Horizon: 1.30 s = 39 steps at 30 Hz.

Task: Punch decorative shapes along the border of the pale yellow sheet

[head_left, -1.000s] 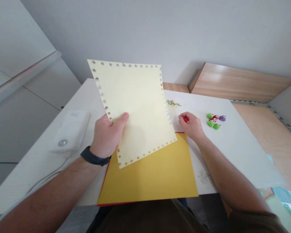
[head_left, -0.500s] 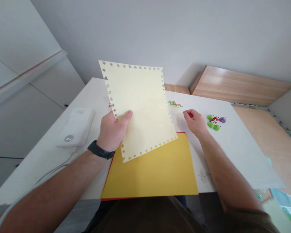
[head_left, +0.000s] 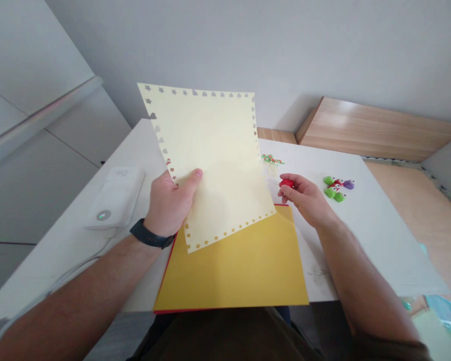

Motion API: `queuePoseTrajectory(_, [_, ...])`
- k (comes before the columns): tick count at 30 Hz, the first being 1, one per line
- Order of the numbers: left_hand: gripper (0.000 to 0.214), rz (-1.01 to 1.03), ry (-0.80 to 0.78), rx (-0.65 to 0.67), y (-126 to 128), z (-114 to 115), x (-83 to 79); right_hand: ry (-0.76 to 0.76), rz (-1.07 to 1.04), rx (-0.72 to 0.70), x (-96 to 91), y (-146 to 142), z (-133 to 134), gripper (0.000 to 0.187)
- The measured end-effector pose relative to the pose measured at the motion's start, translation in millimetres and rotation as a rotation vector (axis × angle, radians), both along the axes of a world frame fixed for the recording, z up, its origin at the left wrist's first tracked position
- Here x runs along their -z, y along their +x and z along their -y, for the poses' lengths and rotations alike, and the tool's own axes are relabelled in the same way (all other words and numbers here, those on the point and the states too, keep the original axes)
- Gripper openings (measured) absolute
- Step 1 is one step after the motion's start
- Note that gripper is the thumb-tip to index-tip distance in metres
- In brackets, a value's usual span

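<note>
My left hand point(head_left: 169, 203) grips the lower left edge of a pale yellow paper sheet point(head_left: 214, 160), thumb on top, and holds it tilted above the table. The sheet's border is punched with small stars and hearts. Its lower corner overlaps a yellow card point(head_left: 233, 271), which lies on a red sheet point(head_left: 225, 310) showing along the edges. My right hand point(head_left: 304, 198) is just right of the sheet, its fingers closed on a small red object point(head_left: 286, 183). Part of that object is hidden by the fingers.
On the white table point(head_left: 379, 240) are a small cluster of green and red pieces point(head_left: 272, 160) and several green, red and purple googly-eyed craft pieces point(head_left: 336, 188). A white device point(head_left: 115, 198) with a cable lies at the left. Wooden boards stand beyond the table.
My right hand has shifted left with the red object between its fingers. The pale yellow sheet sits slightly higher and more tilted in my left hand.
</note>
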<state>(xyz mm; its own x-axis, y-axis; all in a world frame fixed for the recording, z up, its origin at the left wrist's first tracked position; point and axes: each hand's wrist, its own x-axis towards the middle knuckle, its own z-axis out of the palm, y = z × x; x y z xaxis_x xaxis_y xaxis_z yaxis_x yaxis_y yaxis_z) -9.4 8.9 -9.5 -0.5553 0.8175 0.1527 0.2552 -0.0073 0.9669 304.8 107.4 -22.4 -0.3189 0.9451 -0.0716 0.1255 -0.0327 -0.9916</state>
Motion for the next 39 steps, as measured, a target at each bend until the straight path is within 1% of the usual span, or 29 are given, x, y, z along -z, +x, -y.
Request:
queuePoseTrajectory(3, [0.032, -0.014, -0.012, 0.000, 0.2, 1.1, -1.4, -0.072, -0.051, -0.032, -5.8, -4.2, 4.9, 0.040])
queuePoseTrajectory(6, [0.030, -0.040, -0.020, 0.003, 0.6, 2.2, -2.9, -0.128, -0.106, -0.063, -8.7, -6.3, 6.3, 0.039])
queuePoseTrajectory(8, [0.030, -0.056, -0.013, 0.015, 0.7, 2.8, -3.5, -0.095, -0.091, -0.029, -6.7, -5.3, 3.8, 0.039])
queuePoseTrajectory(12, [0.031, -0.072, -0.008, 0.016, 0.6, 3.3, -4.3, 0.084, 0.123, 0.179, 6.5, 1.3, -8.6, 0.044])
queuePoseTrajectory(13, [0.032, -0.071, -0.008, 0.015, 0.5, 3.5, -4.4, 0.098, 0.168, 0.205, 10.1, 2.6, -12.3, 0.045])
queuePoseTrajectory(15, [0.032, -0.071, -0.013, 0.017, 0.4, 3.7, -4.6, 0.083, 0.214, 0.212, 15.8, 2.7, -19.1, 0.046])
queuePoseTrajectory(18, [0.032, -0.084, -0.026, 0.028, 0.4, 4.4, -5.2, 0.053, 0.195, 0.188, 19.7, -5.0, -28.2, 0.044])
queuePoseTrajectory(21, [0.031, -0.100, -0.032, 0.016, 0.8, 4.7, -5.9, 0.097, 0.095, 0.159, 20.1, -17.0, -36.4, 0.042])
queuePoseTrajectory(24, [0.030, -0.087, -0.025, 0.001, 0.6, 4.0, -5.3, 0.140, 0.024, 0.191, 19.1, -22.1, -40.6, 0.043])
queuePoseTrajectory(30, [0.032, -0.063, 0.014, 0.020, -1.5, 1.2, -0.1, 0.133, 0.013, 0.257, 20.5, -10.0, -34.1, 0.043])
queuePoseTrajectory(34, [0.031, -0.059, 0.020, 0.026, -2.7, 0.7, 2.0, 0.114, 0.042, 0.260, 19.3, -7.1, -29.0, 0.043])
queuePoseTrajectory(36, [0.031, -0.067, 0.016, 0.023, -2.9, 0.8, 2.2, 0.111, 0.040, 0.236, 16.3, -8.1, -25.1, 0.040])
queuePoseTrajectory(39, [0.031, -0.068, 0.023, 0.004, -2.5, 0.6, 2.2, 0.072, -0.012, 0.137, 10.6, -10.0, -15.8, 0.035])
